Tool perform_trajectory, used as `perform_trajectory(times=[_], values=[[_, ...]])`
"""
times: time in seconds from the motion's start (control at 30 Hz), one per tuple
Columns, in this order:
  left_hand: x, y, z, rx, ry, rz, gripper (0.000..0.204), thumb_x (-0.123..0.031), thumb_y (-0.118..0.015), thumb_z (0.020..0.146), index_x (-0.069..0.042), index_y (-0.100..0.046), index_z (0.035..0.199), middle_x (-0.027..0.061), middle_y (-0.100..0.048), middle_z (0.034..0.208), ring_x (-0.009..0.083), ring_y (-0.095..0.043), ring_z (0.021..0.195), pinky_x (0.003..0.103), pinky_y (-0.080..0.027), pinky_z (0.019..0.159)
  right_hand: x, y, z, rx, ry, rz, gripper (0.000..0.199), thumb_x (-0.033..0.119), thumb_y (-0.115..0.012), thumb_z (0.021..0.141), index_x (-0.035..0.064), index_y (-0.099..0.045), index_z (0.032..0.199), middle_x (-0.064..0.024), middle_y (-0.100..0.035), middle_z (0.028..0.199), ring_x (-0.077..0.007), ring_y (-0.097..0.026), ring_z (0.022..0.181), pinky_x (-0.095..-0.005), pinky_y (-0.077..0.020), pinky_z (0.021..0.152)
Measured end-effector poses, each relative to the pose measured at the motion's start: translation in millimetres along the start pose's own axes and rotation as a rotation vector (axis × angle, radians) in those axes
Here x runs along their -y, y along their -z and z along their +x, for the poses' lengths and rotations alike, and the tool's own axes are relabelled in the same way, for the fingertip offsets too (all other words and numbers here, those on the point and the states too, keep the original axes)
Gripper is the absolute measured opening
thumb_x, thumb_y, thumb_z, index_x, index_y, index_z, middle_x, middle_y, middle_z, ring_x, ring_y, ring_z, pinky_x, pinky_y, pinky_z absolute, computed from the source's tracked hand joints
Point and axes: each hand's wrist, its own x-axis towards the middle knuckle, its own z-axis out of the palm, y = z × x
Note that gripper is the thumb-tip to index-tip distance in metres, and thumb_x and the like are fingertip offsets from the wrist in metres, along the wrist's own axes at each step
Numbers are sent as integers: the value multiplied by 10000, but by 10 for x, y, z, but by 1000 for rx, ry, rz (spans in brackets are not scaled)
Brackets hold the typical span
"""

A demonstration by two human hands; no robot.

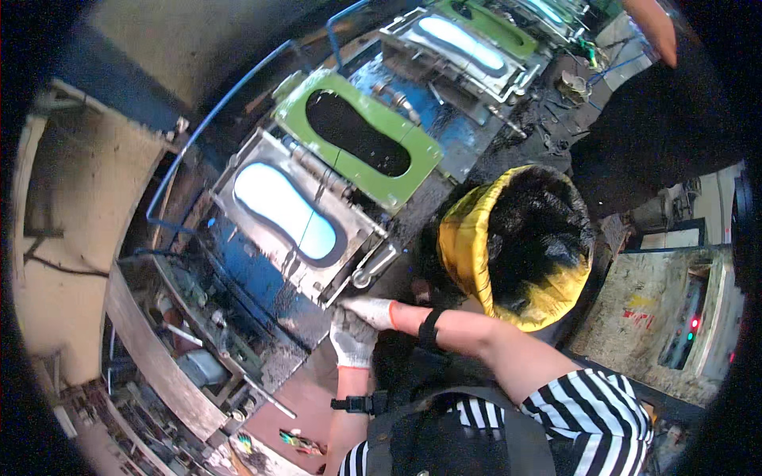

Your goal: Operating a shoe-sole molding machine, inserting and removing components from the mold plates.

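Note:
Both my hands wear white work gloves with orange cuffs and meet just off the near corner of a metal mould (279, 274). My left hand (353, 343) points up, its fingers curled in against the other glove. My right hand (371, 311) reaches in from the right, its fingers closed over the left fingertips. Whatever lies between them is hidden; only a greyish smudge shows there. The mould has a bright, shiny sole-shaped hollow (286, 210). Hinged behind it, a green frame (421, 163) surrounds a black sole shape (357, 133).
Right of the mould stands a yellow-lined bin (464, 238) holding black material (532, 238). A second mould (460, 44) lies farther back. Blue tubing (186, 151) curves along the left. At right is a dirty control box (635, 317) with small lights. A person's arm (655, 28) shows top right.

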Motion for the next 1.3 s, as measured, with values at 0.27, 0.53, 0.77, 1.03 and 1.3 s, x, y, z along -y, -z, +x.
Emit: perform_trajectory(times=[0.27,0.53,0.77,1.03,1.3], values=[[-48,-492,-326,-193,37,127,370,-421,-433,894,-101,-592,992,69,-635,971,250,-602,894,393,-471,828,147,-362,-149,-80,-183,244,277,257,-397,906,121,-628,835,-57,-651,783,-203,-570,704,-349,-441,686],[102,-2017,-1129,-496,-25,500,269,-391,-494,898,-193,-552,726,-59,-568,597,99,-545,488,223,-466,438,1063,-691,-1429,246,-507,414,390,438,-454,805,195,-426,502,4,-388,413,-180,-310,321,-310,-211,340],[935,-3316,-896,-165,88,574,158,-309,-497,906,-166,-527,845,-14,-574,712,124,-566,616,257,-478,554,1788,203,-2329,537,-289,569,319,482,-477,844,202,-577,727,-32,-604,675,-182,-544,532,-330,-446,527],[1490,-3402,10,-101,172,650,52,-133,-526,872,-115,-551,914,10,-578,871,147,-553,813,299,-448,782,2076,1336,-2305,430,-16,722,371,354,-427,900,34,-612,937,-142,-660,904,-251,-645,795,-368,-518,756],[1916,-2605,1071,-36,116,559,107,-129,-489,888,-93,-484,989,-6,-423,672,142,-439,613,289,-385,579,1828,2377,-1618,-216,112,421,244,330,-499,863,112,-590,923,-43,-605,795,-163,-562,708,-298,-466,571]])
